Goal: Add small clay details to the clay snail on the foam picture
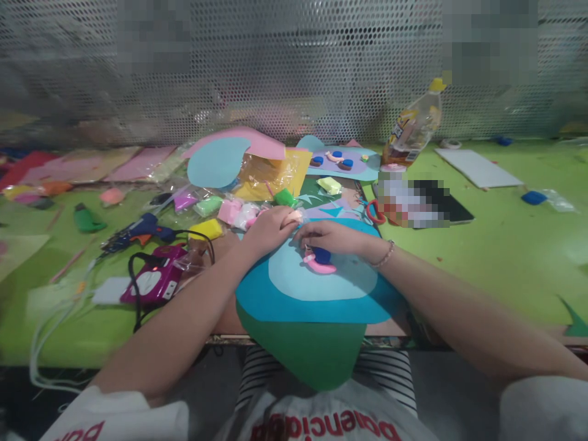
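My left hand [272,229] is closed at the upper edge of a light blue paper shape [294,282], its fingertips around something pale that I cannot make out. Beside it, my right hand [331,236] has bent fingers pressed together, and whatever they grip is hidden. Just below the right hand, a curved pink clay piece [320,266] and a dark blue clay piece [321,254] lie on the light blue paper. That paper rests on a larger blue sheet [316,311], with green paper [305,349] under it, overhanging the table edge.
To the left are a blue glue gun [146,226], a purple device [158,275] with cables and a yellow clay pack [205,230]. Red-handled scissors [375,212], a tilted bottle [413,128] and a white board [478,167] are to the right. Decorated paper [367,156] lies behind.
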Motion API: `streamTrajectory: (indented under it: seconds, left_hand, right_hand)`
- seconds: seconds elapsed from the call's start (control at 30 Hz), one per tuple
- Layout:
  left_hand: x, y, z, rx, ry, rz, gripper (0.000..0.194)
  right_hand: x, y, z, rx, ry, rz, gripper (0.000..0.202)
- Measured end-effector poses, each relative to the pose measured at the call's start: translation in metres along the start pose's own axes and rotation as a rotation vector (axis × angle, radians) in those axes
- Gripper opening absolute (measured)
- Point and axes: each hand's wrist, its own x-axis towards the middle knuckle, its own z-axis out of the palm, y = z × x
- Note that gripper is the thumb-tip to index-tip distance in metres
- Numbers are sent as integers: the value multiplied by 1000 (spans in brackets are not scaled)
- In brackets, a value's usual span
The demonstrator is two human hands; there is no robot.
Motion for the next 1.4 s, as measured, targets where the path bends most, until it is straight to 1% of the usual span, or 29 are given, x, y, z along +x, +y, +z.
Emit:
streamTrajectory:
  seconds: [0.17,0.37,0.43,0.5,0.6,0.67,0.8,0.9,1.13,1.2,1.4]
  left_hand:
    - [0,1,0,8,0,-5,20]
    - [0,1,0,16,8,-10,16]
    - [0,1,0,18,7,-8,17]
    - [0,1,0,20,8,-6,17]
    - [-1,1,0,22,7,-11,16]
    - [-1,1,-1,20,3,-14,16]
    - [0,2,-1,19,15,-12,13]
    - [0,3,-2,24,22,-15,12]
    - [0,4,-2,27,-12,-19,12]
    - [0,4,-2,28,-14,-16,13]
    - [0,4,-3,28,-16,-12,13]
  right_hand:
    - [0,2,0,-93,21,-33,15]
    - [2,-3,3,-127,66,44,17]
    - [2,-6,3,-109,76,69,15]
    - [1,-8,3,-40,74,89,11]
    - [-1,-9,2,44,76,68,13]
    - [-1,-9,1,6,90,48,14]
    - [-2,-7,-1,-113,91,63,14]
    - [-2,-6,-2,-141,89,57,13]
    - [0,-2,-2,-286,62,-29,13]
    - [1,-1,-1,-305,64,-43,13]
    - [0,-1,-1,-286,65,-19,13]
